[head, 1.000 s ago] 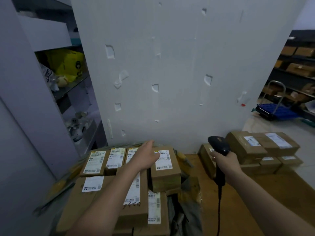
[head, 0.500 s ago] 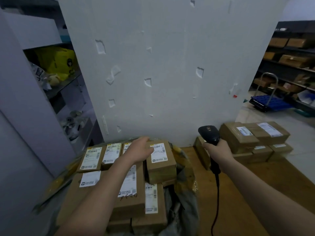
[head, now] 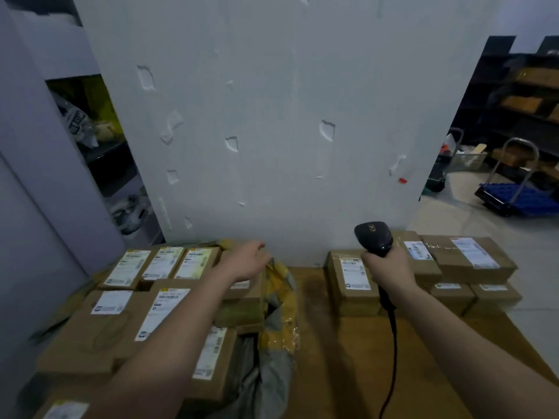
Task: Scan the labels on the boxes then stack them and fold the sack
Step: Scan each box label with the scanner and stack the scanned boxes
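Observation:
Several brown cardboard boxes with white labels (head: 169,306) lie packed on the left, on an opened yellow and grey sack (head: 279,300). My left hand (head: 245,263) lies over the top box (head: 242,309) at the right edge of that pile, its fingers curled over the box's far end. My right hand (head: 388,272) grips a black barcode scanner (head: 373,238) by its handle, held upright, with its cable hanging down. Just behind the scanner, a stack of labelled boxes (head: 472,261) stands on the right.
All of this rests on a brown wooden surface (head: 348,358) against a white wall (head: 272,131). Grey shelving (head: 99,152) with bags stands at the left. At the right, an open floor holds a blue platform trolley (head: 514,198) and dark shelves.
My left hand has slid further over the top box, from its label to its far end. The scanner hand stays close to where it was, near the right stack.

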Tool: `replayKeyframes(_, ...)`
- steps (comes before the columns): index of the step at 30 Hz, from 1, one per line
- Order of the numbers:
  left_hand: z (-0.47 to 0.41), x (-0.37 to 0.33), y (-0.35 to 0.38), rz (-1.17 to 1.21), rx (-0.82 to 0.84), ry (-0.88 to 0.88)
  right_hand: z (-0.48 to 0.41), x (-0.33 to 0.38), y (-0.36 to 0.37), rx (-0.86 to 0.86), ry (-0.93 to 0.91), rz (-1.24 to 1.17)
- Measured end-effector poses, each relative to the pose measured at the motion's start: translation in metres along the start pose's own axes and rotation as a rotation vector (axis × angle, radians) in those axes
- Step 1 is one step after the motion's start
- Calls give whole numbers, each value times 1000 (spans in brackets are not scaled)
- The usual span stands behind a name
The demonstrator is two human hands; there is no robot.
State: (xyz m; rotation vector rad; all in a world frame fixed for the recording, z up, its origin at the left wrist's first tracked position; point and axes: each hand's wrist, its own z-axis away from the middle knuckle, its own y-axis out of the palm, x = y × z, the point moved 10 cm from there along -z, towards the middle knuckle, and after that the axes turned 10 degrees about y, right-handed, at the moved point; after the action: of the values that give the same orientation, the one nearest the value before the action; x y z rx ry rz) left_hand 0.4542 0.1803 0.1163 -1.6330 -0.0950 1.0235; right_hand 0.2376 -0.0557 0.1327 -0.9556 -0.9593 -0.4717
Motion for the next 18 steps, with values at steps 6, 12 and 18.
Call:
replayKeyframes(6, -17, -55, 38, -45, 16, -18, -35, -14, -42, 47, 5, 8)
replayKeyframes(12, -38, -77, 59, -68, 25, -44, -60, -21, -78, 24, -5, 44)
replayKeyframes(18, -59, -91, 83, -67, 50, -35, -81, -35, -94, 6, -24, 85)
